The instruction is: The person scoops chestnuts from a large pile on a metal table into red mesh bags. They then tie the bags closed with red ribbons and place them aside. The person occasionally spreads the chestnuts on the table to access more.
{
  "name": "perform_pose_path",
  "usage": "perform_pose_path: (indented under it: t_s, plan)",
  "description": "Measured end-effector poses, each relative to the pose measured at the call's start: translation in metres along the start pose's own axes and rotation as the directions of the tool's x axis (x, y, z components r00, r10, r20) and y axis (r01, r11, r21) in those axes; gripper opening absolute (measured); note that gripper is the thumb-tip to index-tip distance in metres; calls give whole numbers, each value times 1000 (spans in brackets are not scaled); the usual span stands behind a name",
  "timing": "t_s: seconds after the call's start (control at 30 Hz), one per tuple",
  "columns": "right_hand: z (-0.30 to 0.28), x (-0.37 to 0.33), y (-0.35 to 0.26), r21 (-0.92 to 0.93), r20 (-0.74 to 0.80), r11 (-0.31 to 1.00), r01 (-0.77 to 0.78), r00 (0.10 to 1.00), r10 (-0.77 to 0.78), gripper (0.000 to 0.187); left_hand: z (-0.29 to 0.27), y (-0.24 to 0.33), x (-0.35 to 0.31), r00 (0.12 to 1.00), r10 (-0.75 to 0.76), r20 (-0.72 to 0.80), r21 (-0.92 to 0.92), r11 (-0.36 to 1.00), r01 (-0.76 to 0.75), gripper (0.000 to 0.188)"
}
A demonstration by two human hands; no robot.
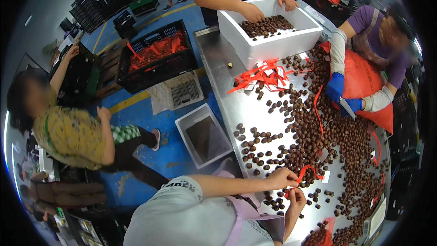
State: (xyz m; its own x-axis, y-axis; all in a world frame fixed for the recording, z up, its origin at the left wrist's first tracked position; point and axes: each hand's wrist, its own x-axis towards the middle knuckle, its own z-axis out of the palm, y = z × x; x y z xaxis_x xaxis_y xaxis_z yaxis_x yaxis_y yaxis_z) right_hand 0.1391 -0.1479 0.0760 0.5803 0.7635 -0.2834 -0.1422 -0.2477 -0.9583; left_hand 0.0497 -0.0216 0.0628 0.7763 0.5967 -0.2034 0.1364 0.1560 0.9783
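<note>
My left hand (pixel 281 179) pinches a red strip (pixel 306 168) over the near edge of the steel table. A white tag (pixel 325 176) sits at the strip's far end, just above the nuts. Below it, my right hand (pixel 296 202) is closed with its fingertips on the strip's lower end. Round brown nuts (pixel 268 199) lie around and under both hands. More nuts (pixel 314 132) spread thickly over the steel table (pixel 255 109). At the table's near right end, a small red net bag (pixel 325 234) of nuts is partly cut off.
A co-worker's blue-gloved hands (pixel 336 86) hold a large red sack (pixel 362 77) and a pale blade-like tool (pixel 348 108). Another person's hands (pixel 252 12) are at a white foam box (pixel 255 50). Tagged red strips (pixel 264 76) lie beside it. A grey bin (pixel 181 123) stands on the floor.
</note>
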Motion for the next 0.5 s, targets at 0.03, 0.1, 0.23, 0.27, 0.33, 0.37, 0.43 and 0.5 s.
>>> perform_pose_path:
  t_s: [0.03, 0.1, 0.23, 0.27, 0.33, 0.37, 0.43, 0.5]
  plan:
    - [-2, -1, 2, 1, -38, 1000, 12, 999, -12, 17, 3, -2, 0, 1000, 1, -2, -11, 1000, -1, 23]
    - [-9, -1, 10, 5, -67, 999, 40, 997, -40, 19, 7, -7, 0, 1000, 7, -13, -3, 1000, -7, 22]
    - [-13, -4, 19, 232, -128, 971, 64, 991, -35, 15, 15, -10, 1, 993, -116, 36, 49, 992, 114, 21]
    - [-11, -6, 17, 242, -127, 969, 53, 992, -23, 15, 17, -7, -1, 981, -182, 70, 59, 982, 178, 22]
    - [-9, -9, 11, 267, -135, 963, 33, 991, 4, 16, 22, -6, -2, 992, -118, 47, 52, 992, 115, 25]
    - [-12, -11, 11, 245, -116, 969, -2, 993, 32, 21, 24, -6, -1, 995, -94, 44, 76, 993, 90, 25]
    - [-21, -11, 17, 130, -144, 991, -24, 989, 43, 18, 35, -13, 1, 999, 1, 43, 140, 990, -7, 26]
    - [-21, -10, 20, 7, -185, 1000, -19, 983, 20, 16, 37, -19, 4, 990, -67, 125, 13, 998, 66, 19]
